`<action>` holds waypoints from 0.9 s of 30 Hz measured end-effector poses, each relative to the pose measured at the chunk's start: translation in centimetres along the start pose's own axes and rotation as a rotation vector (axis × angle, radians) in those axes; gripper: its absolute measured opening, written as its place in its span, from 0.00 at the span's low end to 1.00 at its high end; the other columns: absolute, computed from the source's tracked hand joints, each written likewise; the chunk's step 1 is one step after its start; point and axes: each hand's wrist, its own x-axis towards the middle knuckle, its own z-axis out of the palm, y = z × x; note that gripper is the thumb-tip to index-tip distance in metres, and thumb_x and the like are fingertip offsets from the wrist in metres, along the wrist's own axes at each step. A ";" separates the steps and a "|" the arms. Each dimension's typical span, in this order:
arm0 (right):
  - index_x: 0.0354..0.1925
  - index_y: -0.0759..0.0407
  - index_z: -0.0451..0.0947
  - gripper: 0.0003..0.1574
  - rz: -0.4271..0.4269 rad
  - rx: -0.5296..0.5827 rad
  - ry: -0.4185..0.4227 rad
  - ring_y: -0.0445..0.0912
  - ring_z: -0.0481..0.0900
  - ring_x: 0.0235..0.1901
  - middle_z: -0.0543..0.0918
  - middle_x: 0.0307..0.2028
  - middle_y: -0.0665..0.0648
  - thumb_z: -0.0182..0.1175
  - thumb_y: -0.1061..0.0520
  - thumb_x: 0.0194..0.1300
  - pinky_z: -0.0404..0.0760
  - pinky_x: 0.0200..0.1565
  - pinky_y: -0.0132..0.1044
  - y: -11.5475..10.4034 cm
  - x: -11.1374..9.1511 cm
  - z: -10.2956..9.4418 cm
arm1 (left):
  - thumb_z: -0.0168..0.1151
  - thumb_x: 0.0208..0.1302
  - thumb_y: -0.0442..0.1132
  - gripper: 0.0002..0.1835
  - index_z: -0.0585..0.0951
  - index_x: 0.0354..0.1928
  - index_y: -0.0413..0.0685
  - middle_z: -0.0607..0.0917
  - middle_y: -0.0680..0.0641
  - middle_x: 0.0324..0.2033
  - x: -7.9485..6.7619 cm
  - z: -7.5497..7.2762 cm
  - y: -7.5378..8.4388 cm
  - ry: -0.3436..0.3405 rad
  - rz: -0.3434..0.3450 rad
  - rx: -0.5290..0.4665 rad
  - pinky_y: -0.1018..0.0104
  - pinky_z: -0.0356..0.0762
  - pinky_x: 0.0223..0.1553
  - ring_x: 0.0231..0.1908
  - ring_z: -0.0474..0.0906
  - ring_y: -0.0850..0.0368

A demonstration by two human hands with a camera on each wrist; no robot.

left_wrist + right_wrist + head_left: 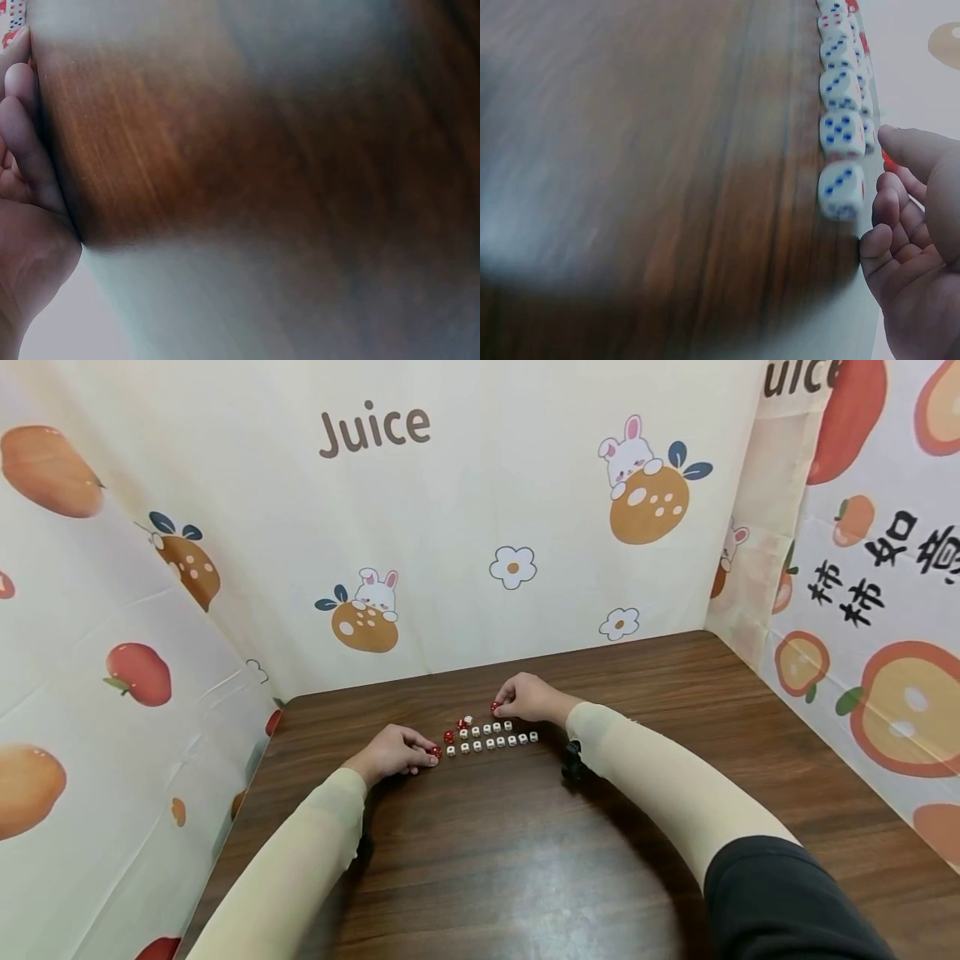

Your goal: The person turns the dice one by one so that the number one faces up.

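Note:
At the left end of the front row of white dice (490, 744), my left hand (393, 750) pinches a red die (436, 751) between thumb and fingertips. Behind the rows, my right hand (531, 697) holds another red die (495, 707) in its fingertips. The second row of white dice (486, 729) has a red die (448, 737) at its left end. Farther back, a red die (461, 723) and a white die (468, 720) sit close together. In the right wrist view, the thumb mostly covers the held red die (888, 159).
Everything lies on a dark brown wooden table (465, 843). A printed cloth (450, 510) with fruit and rabbits stands behind it, with similar cloths at both sides. A small black object (572, 760) shows under the right wrist.

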 end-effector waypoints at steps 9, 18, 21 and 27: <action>0.41 0.54 0.94 0.04 -0.008 0.014 -0.017 0.41 0.80 0.33 0.90 0.33 0.49 0.75 0.54 0.75 0.80 0.40 0.35 1.3 -1.4 -1.0 | 0.85 0.68 0.40 0.15 0.95 0.52 0.43 0.93 0.51 0.38 0.0 0.0 -0.1 -0.010 -0.003 -0.003 0.68 0.83 0.30 0.26 0.81 0.63; 0.40 0.54 0.94 0.04 -0.039 -0.005 -0.041 0.38 0.81 0.33 0.90 0.31 0.47 0.78 0.55 0.72 0.81 0.42 0.33 2.3 -2.0 -1.5 | 0.84 0.68 0.39 0.14 0.95 0.52 0.42 0.93 0.52 0.36 0.2 0.1 -0.2 -0.007 -0.004 -0.008 0.68 0.83 0.30 0.26 0.81 0.63; 0.40 0.54 0.94 0.04 -0.040 0.004 -0.057 0.38 0.81 0.33 0.90 0.30 0.47 0.79 0.54 0.72 0.81 0.42 0.33 2.4 -2.4 -1.7 | 0.84 0.68 0.39 0.14 0.95 0.52 0.42 0.93 0.51 0.37 0.1 0.0 -0.2 -0.004 0.004 -0.001 0.68 0.83 0.30 0.26 0.82 0.63; 0.41 0.53 0.95 0.05 -0.037 0.019 -0.082 0.38 0.81 0.33 0.90 0.30 0.46 0.81 0.55 0.70 0.80 0.43 0.34 2.5 -3.1 -2.1 | 0.85 0.67 0.39 0.14 0.95 0.52 0.42 0.92 0.51 0.36 0.3 0.0 -0.2 -0.004 -0.006 -0.008 0.68 0.84 0.30 0.26 0.81 0.63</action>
